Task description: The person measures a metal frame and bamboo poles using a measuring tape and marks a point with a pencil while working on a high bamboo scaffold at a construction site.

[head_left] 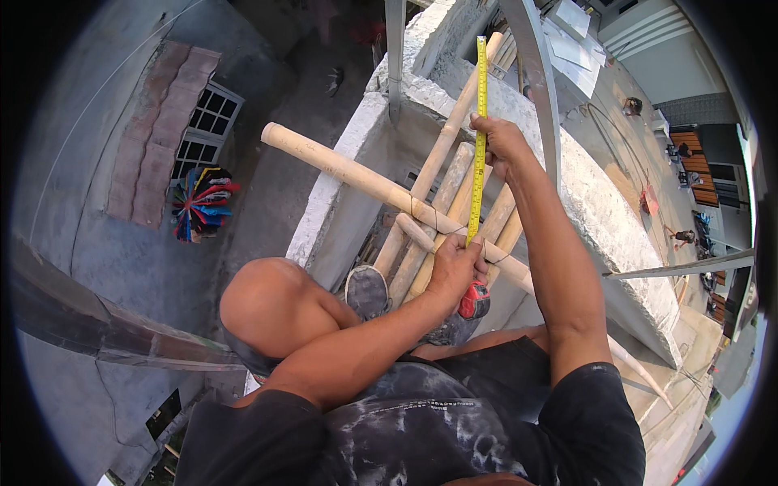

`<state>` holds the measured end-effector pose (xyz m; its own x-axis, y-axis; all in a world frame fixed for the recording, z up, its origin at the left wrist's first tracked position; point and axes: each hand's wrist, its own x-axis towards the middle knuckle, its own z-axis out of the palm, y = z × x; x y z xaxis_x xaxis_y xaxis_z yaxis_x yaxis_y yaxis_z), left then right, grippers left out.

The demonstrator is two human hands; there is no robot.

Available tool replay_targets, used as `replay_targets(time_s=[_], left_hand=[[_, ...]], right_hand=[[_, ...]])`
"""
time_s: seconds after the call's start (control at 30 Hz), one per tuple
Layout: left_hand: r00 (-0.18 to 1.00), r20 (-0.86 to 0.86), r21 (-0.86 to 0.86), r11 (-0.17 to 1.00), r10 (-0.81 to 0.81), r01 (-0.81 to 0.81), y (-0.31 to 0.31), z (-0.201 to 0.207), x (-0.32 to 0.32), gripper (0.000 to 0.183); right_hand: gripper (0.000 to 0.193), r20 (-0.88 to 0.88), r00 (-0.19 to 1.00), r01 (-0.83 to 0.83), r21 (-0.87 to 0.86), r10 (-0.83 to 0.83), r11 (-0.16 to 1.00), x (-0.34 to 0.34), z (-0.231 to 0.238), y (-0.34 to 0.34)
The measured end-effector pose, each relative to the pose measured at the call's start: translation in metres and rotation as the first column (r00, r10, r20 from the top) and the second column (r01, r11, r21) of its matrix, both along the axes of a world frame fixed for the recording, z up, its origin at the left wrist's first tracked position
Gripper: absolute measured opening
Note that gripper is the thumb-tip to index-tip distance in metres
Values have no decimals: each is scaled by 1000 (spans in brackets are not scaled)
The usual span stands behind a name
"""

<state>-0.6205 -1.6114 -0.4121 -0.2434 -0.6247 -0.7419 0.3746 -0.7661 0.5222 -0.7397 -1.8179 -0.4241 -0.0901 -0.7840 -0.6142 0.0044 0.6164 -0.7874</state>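
A yellow tape measure blade runs straight out in front of me, its free tip past my right hand. My left hand pinches the blade's near end, and the red and black tape case hangs just below those fingers. Farther along, my right hand grips the blade between thumb and fingers. A long bamboo pole crosses under the blade beside my left hand. Several more bamboo poles lie beneath it, tied where they cross. My shoe rests by these poles.
Rough concrete walls frame the poles on both sides. A grey upright post stands ahead, and a curved one rises beside my right arm. The ground lies far below, with a tiled awning, a window and people at right.
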Motion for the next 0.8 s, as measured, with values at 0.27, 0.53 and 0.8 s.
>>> replay_targets(time_s=[0.27,0.53,0.8], left_hand=[[975,66,157,968,-210,198,-28,48,51,22],[960,114,167,958,-255,235,-48,34,69,21],[957,285,139,986,54,-97,-86,-94,46,42]], right_hand=[[14,124,970,218,-58,-210,974,27,-29,14],[14,57,998,21,57,-24,998,25,-37,26],[70,-49,856,-486,270,515,831,30,-24,53]])
